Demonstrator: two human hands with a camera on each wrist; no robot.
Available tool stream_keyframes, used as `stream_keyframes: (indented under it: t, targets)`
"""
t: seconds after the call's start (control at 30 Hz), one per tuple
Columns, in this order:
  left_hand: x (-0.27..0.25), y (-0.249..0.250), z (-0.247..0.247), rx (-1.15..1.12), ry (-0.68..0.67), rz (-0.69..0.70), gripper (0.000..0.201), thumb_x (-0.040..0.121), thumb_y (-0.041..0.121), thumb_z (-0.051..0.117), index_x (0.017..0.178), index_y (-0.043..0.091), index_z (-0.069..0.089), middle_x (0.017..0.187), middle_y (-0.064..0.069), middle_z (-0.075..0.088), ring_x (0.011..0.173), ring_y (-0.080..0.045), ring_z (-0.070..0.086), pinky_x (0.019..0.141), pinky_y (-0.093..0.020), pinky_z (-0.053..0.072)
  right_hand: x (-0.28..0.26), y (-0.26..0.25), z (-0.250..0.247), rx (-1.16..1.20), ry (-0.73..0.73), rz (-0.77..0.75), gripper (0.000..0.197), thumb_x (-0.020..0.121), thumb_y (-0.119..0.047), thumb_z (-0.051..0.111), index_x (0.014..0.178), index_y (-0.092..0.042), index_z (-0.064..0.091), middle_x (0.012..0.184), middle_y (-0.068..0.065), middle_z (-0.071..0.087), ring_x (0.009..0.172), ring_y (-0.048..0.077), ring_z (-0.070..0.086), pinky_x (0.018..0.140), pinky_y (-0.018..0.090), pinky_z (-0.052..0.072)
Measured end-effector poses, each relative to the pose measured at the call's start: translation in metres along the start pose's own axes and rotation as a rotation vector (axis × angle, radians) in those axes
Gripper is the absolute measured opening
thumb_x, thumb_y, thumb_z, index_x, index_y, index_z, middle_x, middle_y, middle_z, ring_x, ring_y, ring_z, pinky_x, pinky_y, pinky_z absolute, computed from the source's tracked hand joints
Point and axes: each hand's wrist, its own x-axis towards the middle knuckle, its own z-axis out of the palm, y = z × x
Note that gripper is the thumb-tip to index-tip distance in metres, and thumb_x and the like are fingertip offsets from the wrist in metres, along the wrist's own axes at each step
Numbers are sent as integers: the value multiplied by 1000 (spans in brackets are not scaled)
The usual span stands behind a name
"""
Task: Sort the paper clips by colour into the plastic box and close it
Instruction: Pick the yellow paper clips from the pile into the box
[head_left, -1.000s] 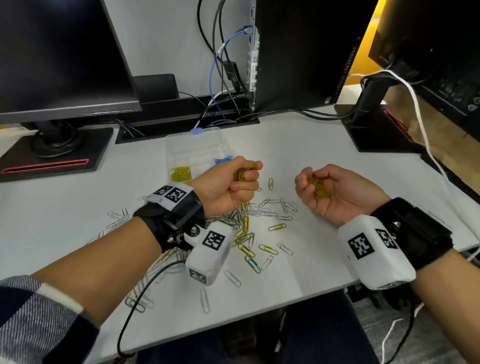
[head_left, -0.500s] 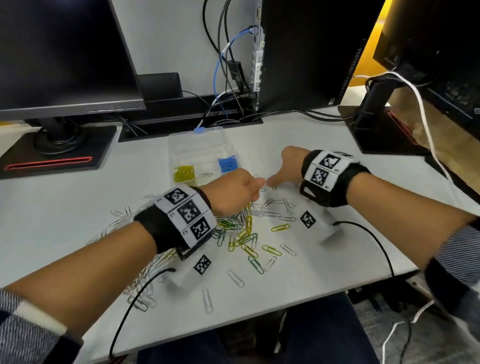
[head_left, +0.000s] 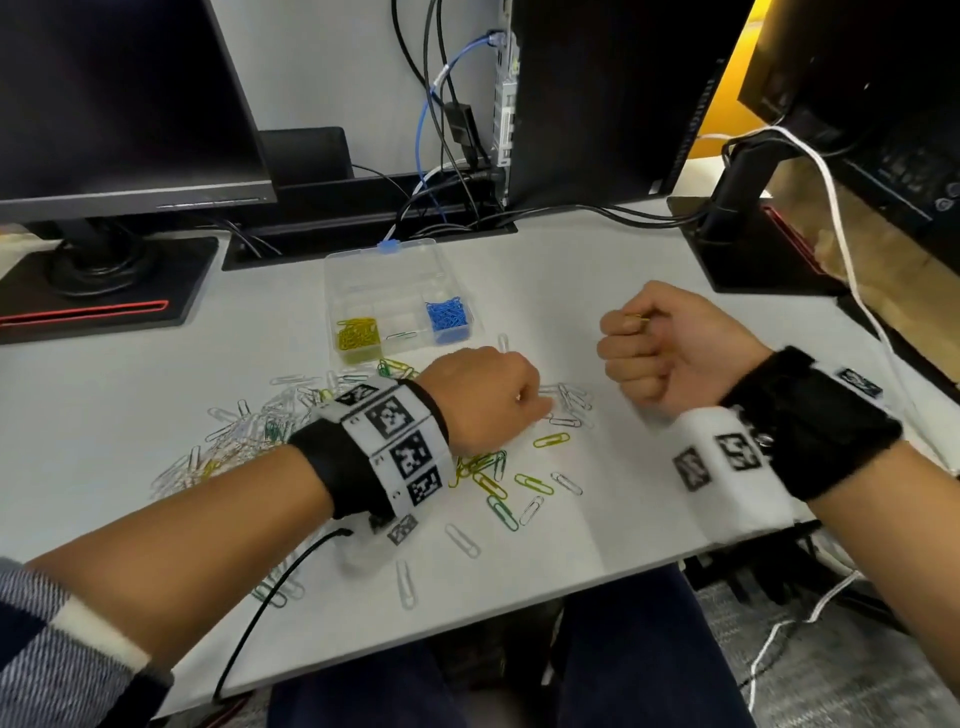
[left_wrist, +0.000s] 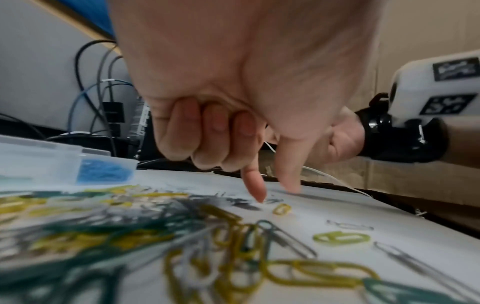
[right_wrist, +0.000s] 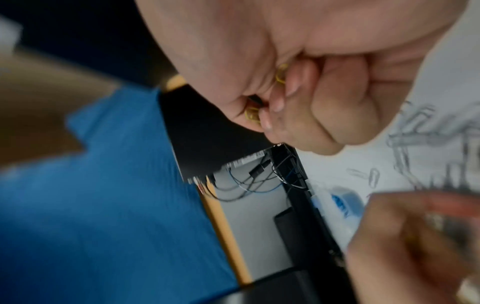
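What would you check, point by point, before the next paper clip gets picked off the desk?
1. Plastic box lid open: ok.
2. Yellow compartment and blue compartment each hold one colour: ok.
3. Right hand grips yellow clips securely: ok, fist closed round them.
4. Left hand index finger and thumb down at the desk, ready to pinch: ok.
5. Which clip the left hand targets: cannot tell.
6. Loose pile sorted: not ok, colours still mixed.

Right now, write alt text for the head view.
The left hand reaches into loose paper clips on a white desk; the right hand is fisted around yellow clips beside an open plastic box.
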Motion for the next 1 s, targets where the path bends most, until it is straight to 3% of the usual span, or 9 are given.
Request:
stream_keyframes:
  t: [0.1,0.27,0.43,0.57,0.63,0.7,0.73,0.87,1.0]
  targets:
    - [4,9,6,163,-12,93,32,86,55,60,89,24,63,90,3,63,84,-18,58,68,-28,40,-18,8,-15,196,-70,-17,26,80,-25,41,61,-25,24,58,-8,10,45,8,7,34,22,14]
    - [15,13,12,238,-30,157,23,94,39,55,95,17,63,91,-1,61,89,-24,60,70,-29,42,-20,10,-13,289,-96,-74,28,86,-23,41,58,-20,37,55,-9,14,44,7,10,33,20,18]
    - [10,10,10,176,-14,175,30,94,31,48,91,7,65,81,-9,65,75,-25,60,63,-30,45,-12,24,-5,499,-200,-58,29,88,-19,44,60,-16,40,47,-7,25,41,7,12,33,22,21]
    - [4,-2,-6,-372,1,10,30,96,28,32,70,15,39,66,1,41,61,-17,38,54,-26,31,-6,32,-11,682,-313,-10,30,94,-17,44,65,-10,43,54,-4,28,43,9,21,39,25,24]
    - [-2,-11,-12,-910,-50,-81,28,92,23,27,64,21,25,58,4,25,51,-13,19,44,-25,16,-4,36,-10,736,-334,4,26,93,-13,44,67,-9,45,56,-3,30,45,9,24,41,26,26]
    - [-14,-21,-15,-1457,-108,-152,24,88,19,25,64,21,26,54,5,20,47,-10,11,44,-23,6,-4,39,-8,767,-342,14,22,91,-7,44,70,-7,48,57,-1,32,46,10,28,42,26,29]
    - [-17,-28,-14,-1608,-125,-141,21,86,18,25,65,19,29,54,5,21,47,-9,10,44,-23,6,-4,40,-7,771,-338,15,18,89,-3,45,72,-6,50,57,0,35,45,12,30,42,26,31]
    - [-26,-41,-9,-1893,-112,-71,11,76,18,30,66,16,34,53,3,28,39,-8,22,45,-23,9,-4,42,-2,764,-272,12,11,78,9,53,79,-2,55,61,3,43,44,15,43,39,26,38]
    - [-31,-43,-4,-2054,-80,-59,10,74,18,34,67,14,40,54,3,34,37,-8,28,44,-21,12,-2,46,3,678,-235,47,21,73,11,58,89,-4,61,67,-2,43,44,9,38,38,20,33]
